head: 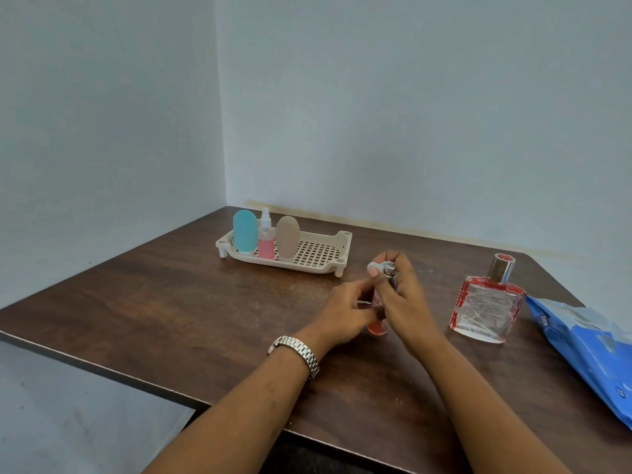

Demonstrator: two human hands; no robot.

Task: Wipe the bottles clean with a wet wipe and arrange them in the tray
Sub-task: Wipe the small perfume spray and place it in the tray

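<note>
A small red bottle (377, 327) with a silver top stands on the brown table between my hands. My left hand (345, 311) grips its body. My right hand (400, 295) pinches a white wet wipe (374, 267) against the bottle's top. A cream slotted tray (318, 251) sits at the back and holds a blue bottle (245, 230), a pink spray bottle (265, 239) and a beige bottle (287, 237), all upright at its left end. A clear square perfume bottle (485, 307) with red trim stands to the right of my hands.
A blue wet wipe pack (588, 347) lies at the table's right edge. The table (171, 302) meets two pale walls at its back corner, and its front left edge drops to a grey floor.
</note>
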